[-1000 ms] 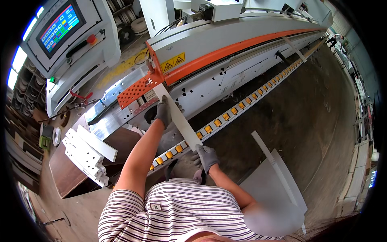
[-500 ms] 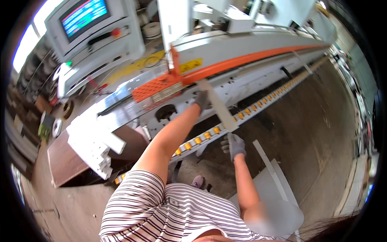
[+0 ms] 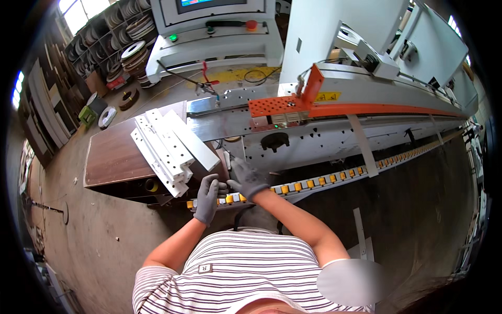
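Hands [image 3: 207, 203] unloaded, strip [image 3: 191, 140] just beyond the left one

And there they are, close together at the near edge of the work! Left hand [image 3: 207, 199]: fingers loosely curled, thumb side up, nothing in its grasp that I can see. Right hand [image 3: 247, 180]: palm down, fingers spread and pointing away to the left, no load showing; whether its tips touch the small pale piece beside them, I can't tell from here.

Now the key line! The white strip lies ahead and to the left of both hands, its long axis slanting from far left down to near right, so the near end points almost straight at the gloved fingers. Left hand is the nearer, just short of that end, with a slim gap by the look of it; right hand sits a little farther along to the right.

Outward we go: the stack [image 3: 161, 153] of drilled white pieces is right beside the strip, on its left, all of it on the brown cabinet [image 3: 112, 157]. Over to the right runs the roller rail [image 3: 323, 181], and well apart from the hands, a pale panel [image 3: 362, 146] bridges from the machine [image 3: 324, 144] to that rail.
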`<state>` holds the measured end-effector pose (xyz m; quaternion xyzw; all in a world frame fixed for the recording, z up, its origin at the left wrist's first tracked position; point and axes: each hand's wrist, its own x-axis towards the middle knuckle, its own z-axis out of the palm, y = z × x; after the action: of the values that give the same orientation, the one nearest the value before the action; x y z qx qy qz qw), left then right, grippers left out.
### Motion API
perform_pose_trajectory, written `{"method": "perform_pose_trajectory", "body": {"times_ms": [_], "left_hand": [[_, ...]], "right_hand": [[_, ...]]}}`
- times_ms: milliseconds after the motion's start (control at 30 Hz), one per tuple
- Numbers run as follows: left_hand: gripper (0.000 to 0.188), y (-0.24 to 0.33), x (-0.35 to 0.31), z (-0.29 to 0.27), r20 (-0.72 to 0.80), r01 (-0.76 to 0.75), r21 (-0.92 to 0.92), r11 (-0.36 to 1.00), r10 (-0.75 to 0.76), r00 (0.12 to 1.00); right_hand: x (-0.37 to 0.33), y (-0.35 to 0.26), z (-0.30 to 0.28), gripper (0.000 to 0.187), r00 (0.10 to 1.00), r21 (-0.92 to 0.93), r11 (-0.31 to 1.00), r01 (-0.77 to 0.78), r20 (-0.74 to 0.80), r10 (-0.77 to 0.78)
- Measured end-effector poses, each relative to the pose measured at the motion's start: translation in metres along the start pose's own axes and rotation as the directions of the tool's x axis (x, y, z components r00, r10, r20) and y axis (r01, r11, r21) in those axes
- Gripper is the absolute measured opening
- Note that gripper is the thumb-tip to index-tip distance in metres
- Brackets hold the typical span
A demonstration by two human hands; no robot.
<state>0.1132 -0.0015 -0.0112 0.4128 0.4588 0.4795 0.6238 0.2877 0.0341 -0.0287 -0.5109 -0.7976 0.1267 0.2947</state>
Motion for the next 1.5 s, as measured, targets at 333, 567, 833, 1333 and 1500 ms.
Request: {"method": "perform_pose_trajectory", "body": {"times_ms": [333, 567, 833, 1333, 1500], "left_hand": [[0.026, 0.009, 0.032, -0.039, -0.148, 0.105, -0.367, 0.924, -0.170, 0.974], [0.054, -0.053, 0.142, -0.068, 0.084, 0.384, -0.492, 0.782, -0.396, 0.914], [0.031, -0.070, 0.153, 0.055, 0.337, 0.452, -0.295, 0.842, -0.352, 0.874], [0.035, -0.105, 0.211, 0.199, 0.436, 0.510, -0.054, 0.858, -0.439, 0.785], [0.035, -0.103, 0.217, 0.204, 0.287, 0.369, 0.153, 0.917, -0.399, 0.871]], "right_hand": [[0.059, -0.018, 0.056, 0.054, 0.929, 0.097, 0.955, -0.280, 0.278, 0.244], [0.007, 0.002, 0.029, 0.032, 0.620, 0.764, -0.207, -0.611, 0.624, 0.475], [-0.091, 0.015, -0.032, 0.037, 0.415, 0.642, -0.156, -0.751, 0.641, 0.646], [-0.120, 0.085, -0.065, 0.030, 0.369, 0.849, -0.069, -0.524, 0.299, 0.880], [-0.117, 0.088, -0.077, 0.033, 0.401, 0.769, 0.054, -0.637, 0.271, 0.875]]}}
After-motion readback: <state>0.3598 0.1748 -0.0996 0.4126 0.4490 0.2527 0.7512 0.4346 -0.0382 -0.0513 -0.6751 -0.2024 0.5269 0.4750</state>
